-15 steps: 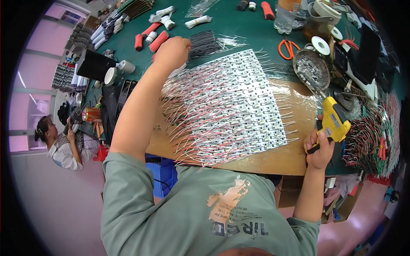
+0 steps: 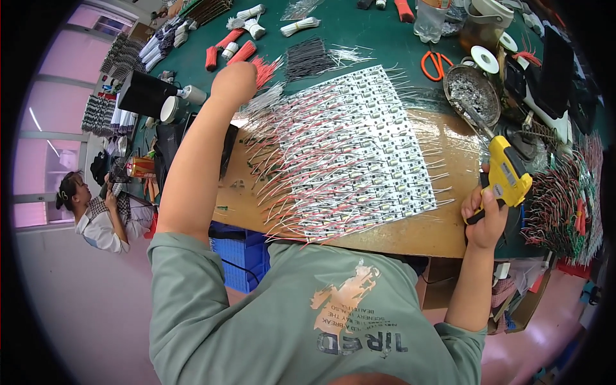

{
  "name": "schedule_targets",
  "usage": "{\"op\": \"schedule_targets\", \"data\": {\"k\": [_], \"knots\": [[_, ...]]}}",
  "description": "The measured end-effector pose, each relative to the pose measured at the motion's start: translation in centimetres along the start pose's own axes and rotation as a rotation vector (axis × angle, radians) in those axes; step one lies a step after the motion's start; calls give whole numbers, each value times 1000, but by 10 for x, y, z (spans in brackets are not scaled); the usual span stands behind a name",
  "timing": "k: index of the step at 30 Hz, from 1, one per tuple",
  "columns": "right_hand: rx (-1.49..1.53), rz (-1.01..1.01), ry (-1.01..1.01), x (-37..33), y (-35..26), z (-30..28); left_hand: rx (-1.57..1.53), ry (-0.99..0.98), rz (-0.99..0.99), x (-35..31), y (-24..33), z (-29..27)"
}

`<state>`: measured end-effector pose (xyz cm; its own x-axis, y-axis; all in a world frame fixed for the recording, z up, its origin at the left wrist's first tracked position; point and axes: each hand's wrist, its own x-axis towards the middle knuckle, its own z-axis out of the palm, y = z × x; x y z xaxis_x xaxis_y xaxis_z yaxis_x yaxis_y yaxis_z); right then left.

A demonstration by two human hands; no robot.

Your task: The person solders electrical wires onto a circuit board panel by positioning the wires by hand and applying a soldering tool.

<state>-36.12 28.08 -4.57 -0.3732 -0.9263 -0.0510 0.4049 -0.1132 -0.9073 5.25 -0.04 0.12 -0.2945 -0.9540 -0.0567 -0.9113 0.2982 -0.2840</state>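
Note:
Held in my right hand (image 2: 486, 218) is a yellow soldering gun (image 2: 510, 170) with a black grip, its tip pointing up and left toward a round metal pan (image 2: 471, 96). My left hand (image 2: 236, 83) is curled at a loose pile of red wires (image 2: 265, 70); its fingertips are hidden behind the back of the hand. In front of me lies a panel of white circuit boards (image 2: 359, 147) in rows. Red and white wires stick out along its left side, pale wires along its right. Beyond its upper edge are black wires (image 2: 307, 58) and white wires (image 2: 348, 55).
The panel rests on a brown board (image 2: 308, 240) over a green tabletop (image 2: 391, 48). Orange-handled scissors (image 2: 435, 66) lie near the pan. Wired boards (image 2: 561, 205) are heaped at the right. Wire bundles (image 2: 300, 26) lie at the back. Another person (image 2: 96, 215) sits at the far left.
My left hand has shifted left, away from the black wires, and the red wire pile now shows beside it. My right hand still holds the soldering gun, slightly lower and farther right in view.

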Motion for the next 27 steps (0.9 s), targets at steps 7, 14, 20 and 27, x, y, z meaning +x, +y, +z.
{"op": "schedule_targets", "data": {"k": [7,14,20,27], "knots": [[-10,-4,6,0,-1,1,5,-170,-113,17,10,-7],[1,10,13,1,-2,1,73,-142,-138,12,17,-1],[-25,23,22,2,-3,4,81,-103,-201,11,18,5],[-36,18,10,0,-6,5,84,-57,-187,13,17,11]]}}
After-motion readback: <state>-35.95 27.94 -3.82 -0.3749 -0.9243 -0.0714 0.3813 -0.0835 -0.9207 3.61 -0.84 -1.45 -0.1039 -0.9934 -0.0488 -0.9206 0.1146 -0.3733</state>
